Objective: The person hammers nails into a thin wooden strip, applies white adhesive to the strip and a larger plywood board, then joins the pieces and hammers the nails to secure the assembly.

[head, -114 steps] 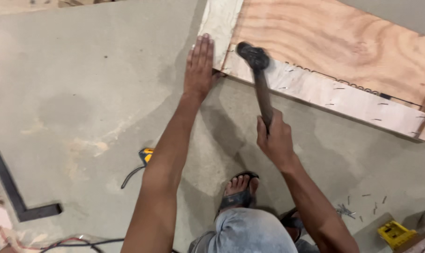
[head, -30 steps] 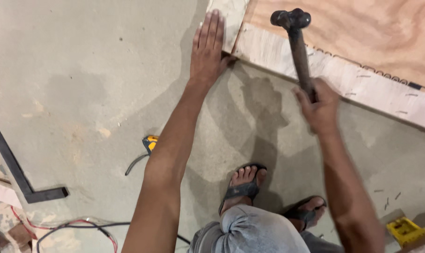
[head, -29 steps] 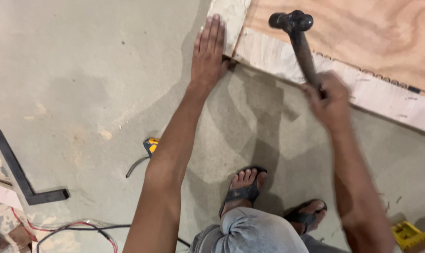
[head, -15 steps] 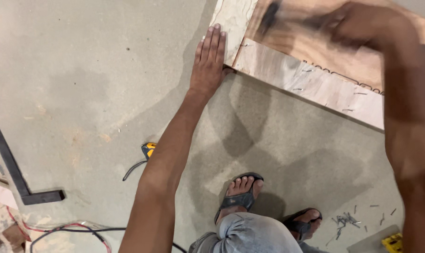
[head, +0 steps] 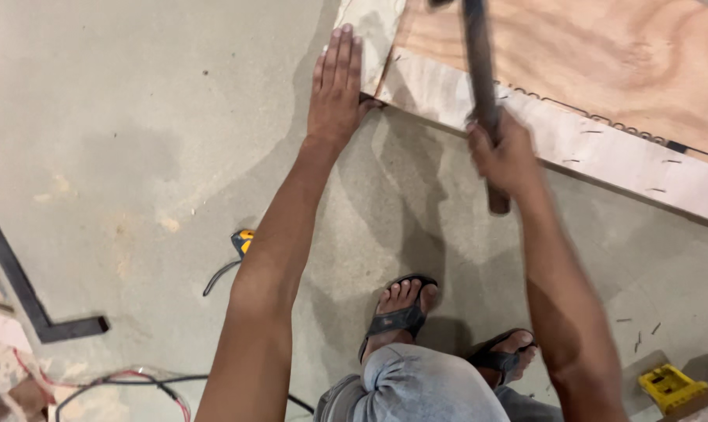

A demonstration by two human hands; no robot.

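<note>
Grey concrete floor [head: 135,117] under my feet carries a plywood panel [head: 604,70] with a pale edge board at upper right. Lying on it to my left: a black steel square [head: 26,289], a yellow-and-black tool [head: 242,241], red and black cables [head: 135,384]. Loose nails [head: 639,336] and a yellow box [head: 670,387] lie to my right.

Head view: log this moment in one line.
left hand: flat against plywood frame corner | right hand: grips hammer handle, head out of view | floor: steel square
</note>
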